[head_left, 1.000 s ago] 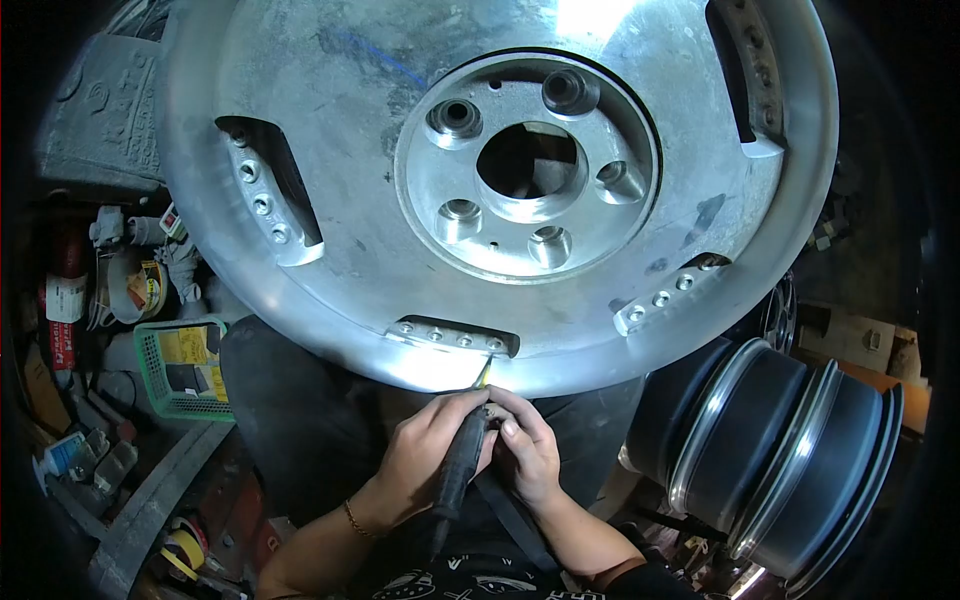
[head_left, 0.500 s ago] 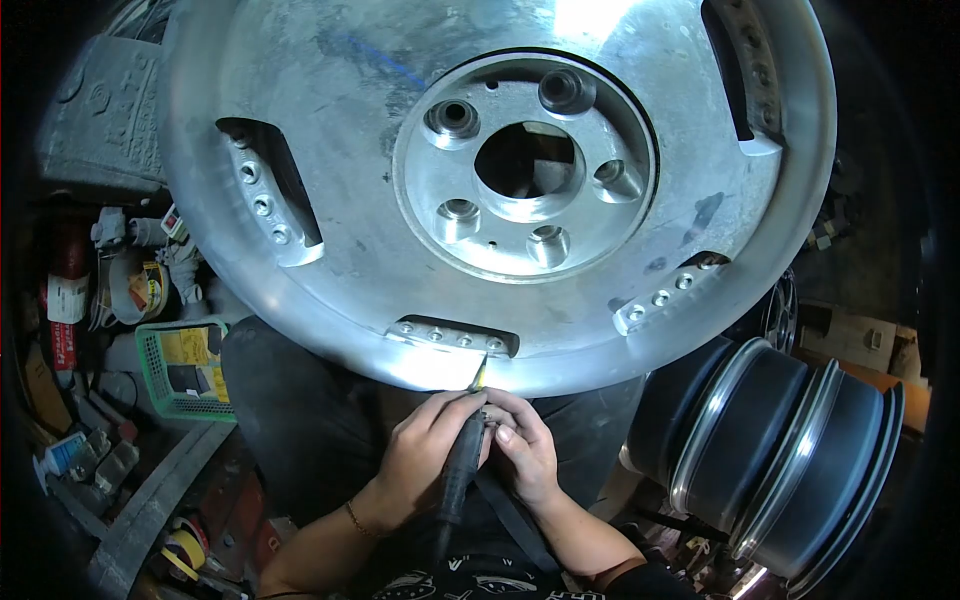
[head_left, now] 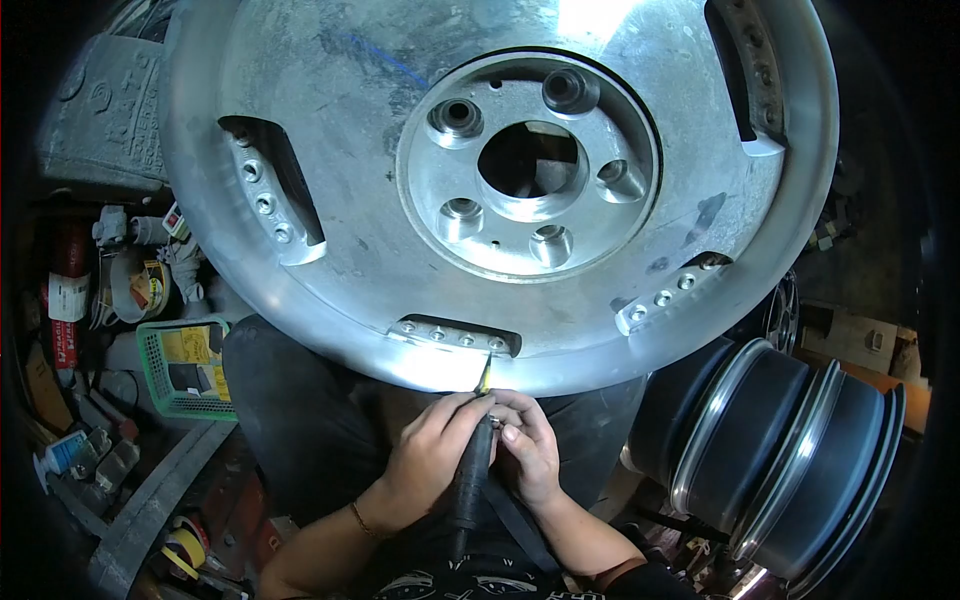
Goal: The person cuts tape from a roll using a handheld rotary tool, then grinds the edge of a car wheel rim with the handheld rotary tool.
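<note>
A large bare-metal wheel (head_left: 370,230) fills the upper view, its face toward me. In its rim are slots edged with small holes. My left hand (head_left: 432,450) is closed around the front of a black pen-shaped tool (head_left: 472,480), whose thin tip with a yellowish part reaches the right end of the bottom slot (head_left: 455,335). Right beside it, my right hand (head_left: 528,452) is closed in a pinch, with a small shiny metal piece (head_left: 496,422) showing by the thumb against the tool. I cannot tell whether that piece belongs to the tool.
Dark wheel barrels with shiny rims (head_left: 770,440) lie at the right. A green plastic basket (head_left: 152,375) holds yellow packets at the left. A cast metal block (head_left: 100,110) stands behind, and a metal bar (head_left: 160,510) runs along the lower left.
The rear of the black tool has swung a little to the right, and its tip sits slightly higher and further right. Both hands stay together below the slot.
</note>
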`<state>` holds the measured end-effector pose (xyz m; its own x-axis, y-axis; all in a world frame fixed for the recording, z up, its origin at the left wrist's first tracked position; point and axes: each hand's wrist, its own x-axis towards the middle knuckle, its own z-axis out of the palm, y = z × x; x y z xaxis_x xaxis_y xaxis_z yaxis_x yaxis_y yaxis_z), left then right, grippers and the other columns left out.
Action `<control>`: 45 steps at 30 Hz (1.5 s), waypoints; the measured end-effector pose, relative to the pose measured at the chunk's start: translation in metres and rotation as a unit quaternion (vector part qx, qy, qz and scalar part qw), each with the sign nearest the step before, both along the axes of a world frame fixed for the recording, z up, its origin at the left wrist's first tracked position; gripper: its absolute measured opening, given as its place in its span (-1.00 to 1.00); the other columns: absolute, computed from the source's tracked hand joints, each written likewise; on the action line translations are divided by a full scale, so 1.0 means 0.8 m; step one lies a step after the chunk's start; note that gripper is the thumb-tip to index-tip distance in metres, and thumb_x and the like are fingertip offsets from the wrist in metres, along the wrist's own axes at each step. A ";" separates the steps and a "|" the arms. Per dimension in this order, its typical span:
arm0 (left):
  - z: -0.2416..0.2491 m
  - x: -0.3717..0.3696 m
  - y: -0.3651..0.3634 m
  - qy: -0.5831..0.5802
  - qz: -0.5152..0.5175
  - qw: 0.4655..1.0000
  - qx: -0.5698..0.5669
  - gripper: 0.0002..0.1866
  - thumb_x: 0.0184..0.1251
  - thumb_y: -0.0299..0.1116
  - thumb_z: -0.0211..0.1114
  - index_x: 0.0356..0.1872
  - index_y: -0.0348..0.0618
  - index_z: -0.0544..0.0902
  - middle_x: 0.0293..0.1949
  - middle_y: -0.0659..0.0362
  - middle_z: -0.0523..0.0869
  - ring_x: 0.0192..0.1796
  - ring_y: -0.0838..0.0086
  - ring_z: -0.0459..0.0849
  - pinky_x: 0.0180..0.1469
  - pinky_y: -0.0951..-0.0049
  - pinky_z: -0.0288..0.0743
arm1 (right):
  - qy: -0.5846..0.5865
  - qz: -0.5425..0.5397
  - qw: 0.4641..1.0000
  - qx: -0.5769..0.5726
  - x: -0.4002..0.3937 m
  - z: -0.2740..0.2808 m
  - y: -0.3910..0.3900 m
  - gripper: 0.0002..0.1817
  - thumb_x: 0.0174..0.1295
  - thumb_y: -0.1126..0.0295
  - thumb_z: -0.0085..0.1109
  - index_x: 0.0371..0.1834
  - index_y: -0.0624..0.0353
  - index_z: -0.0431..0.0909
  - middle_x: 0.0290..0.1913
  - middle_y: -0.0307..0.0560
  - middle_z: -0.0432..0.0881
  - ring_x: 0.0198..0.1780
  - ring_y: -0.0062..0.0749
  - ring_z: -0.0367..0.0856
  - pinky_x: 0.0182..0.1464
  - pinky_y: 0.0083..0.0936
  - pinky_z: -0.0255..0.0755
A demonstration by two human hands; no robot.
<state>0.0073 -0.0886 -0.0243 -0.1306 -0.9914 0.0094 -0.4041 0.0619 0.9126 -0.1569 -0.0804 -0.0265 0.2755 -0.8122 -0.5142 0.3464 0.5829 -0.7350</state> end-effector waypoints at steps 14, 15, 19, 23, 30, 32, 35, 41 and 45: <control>0.004 0.000 -0.001 -0.017 -0.011 1.000 -0.003 -0.57 0.10 -0.49 0.44 0.04 -0.32 0.60 -0.06 -0.10 0.66 -0.07 0.09 0.73 -0.01 0.29 0.65 | 0.027 0.011 1.000 0.002 0.000 0.001 -0.001 -0.45 0.41 0.37 0.06 0.39 0.40 0.21 0.11 0.05 0.57 0.15 -0.40 0.51 0.27 -0.47 0.32; 0.004 -0.001 -0.002 -0.005 -0.017 1.000 0.002 -0.57 0.11 -0.49 0.43 0.04 -0.32 0.60 -0.06 -0.09 0.66 -0.07 0.09 0.73 -0.01 0.29 0.65 | 0.029 0.008 1.000 0.004 0.000 0.002 -0.001 -0.44 0.41 0.36 0.06 0.40 0.40 0.21 0.10 0.04 0.57 0.15 -0.40 0.51 0.26 -0.47 0.32; 0.002 -0.004 -0.002 0.007 -0.033 0.999 0.007 -0.59 0.13 -0.49 0.41 0.05 -0.32 0.60 -0.06 -0.09 0.65 -0.07 0.10 0.73 -0.01 0.29 0.65 | 0.048 -0.001 0.999 -0.004 0.000 0.001 -0.002 -0.45 0.41 0.37 0.05 0.39 0.39 0.22 0.06 0.01 0.57 0.05 -0.45 0.54 0.16 -0.52 0.38; 0.004 -0.005 0.001 -0.009 -0.038 0.999 0.003 -0.57 0.14 -0.49 0.41 0.07 -0.32 0.59 -0.05 -0.10 0.64 -0.05 0.08 0.71 0.00 0.26 0.64 | 0.045 -0.008 0.999 0.004 0.005 0.001 -0.003 -0.50 0.42 0.41 0.02 0.37 0.39 0.24 -0.02 -0.03 0.58 -0.14 -0.54 0.55 -0.07 -0.63 0.44; 0.004 -0.006 0.003 -0.039 -0.059 0.998 0.002 -0.57 0.19 -0.43 0.36 0.10 -0.31 0.57 -0.03 -0.11 0.63 0.00 0.02 0.68 0.05 0.20 0.61 | 0.090 -0.020 0.996 -0.003 0.007 0.005 -0.005 -0.55 0.44 0.44 -0.02 0.34 0.39 0.26 -0.16 -0.12 0.58 -0.32 -0.63 0.51 -0.25 -0.70 0.41; 0.004 -0.006 0.003 -0.035 -0.072 0.997 0.001 -0.58 0.21 -0.42 0.34 0.11 -0.31 0.57 -0.02 -0.11 0.62 0.00 0.03 0.68 0.06 0.20 0.60 | 0.092 -0.023 0.996 0.000 0.007 0.006 -0.005 -0.57 0.45 0.45 -0.04 0.32 0.39 0.28 -0.18 -0.14 0.56 -0.33 -0.64 0.49 -0.26 -0.70 0.40; 0.004 -0.008 0.007 -0.046 -0.066 0.997 0.002 -0.58 0.23 -0.42 0.32 0.12 -0.32 0.57 -0.01 -0.12 0.62 0.01 0.02 0.67 0.06 0.20 0.60 | 0.095 -0.014 0.995 0.008 0.009 0.007 -0.007 -0.61 0.46 0.45 -0.06 0.29 0.39 0.31 -0.23 -0.18 0.54 -0.34 -0.67 0.47 -0.28 -0.71 0.38; 0.004 -0.010 0.006 -0.051 -0.058 0.997 -0.005 -0.58 0.22 -0.41 0.33 0.11 -0.32 0.57 0.00 -0.12 0.62 0.00 0.02 0.67 0.05 0.20 0.60 | 0.115 -0.032 0.992 0.029 0.012 0.007 -0.007 -0.63 0.50 0.41 -0.08 0.27 0.36 0.35 -0.24 -0.24 0.53 -0.35 -0.71 0.45 -0.28 -0.75 0.35; 0.005 -0.010 0.007 -0.058 -0.058 0.997 -0.006 -0.58 0.22 -0.40 0.34 0.10 -0.33 0.58 -0.01 -0.12 0.62 -0.02 0.03 0.68 0.04 0.21 0.60 | 0.096 -0.021 0.994 0.035 0.010 0.006 -0.007 -0.65 0.52 0.39 -0.10 0.27 0.34 0.36 -0.17 -0.24 0.53 -0.35 -0.73 0.44 -0.28 -0.76 0.35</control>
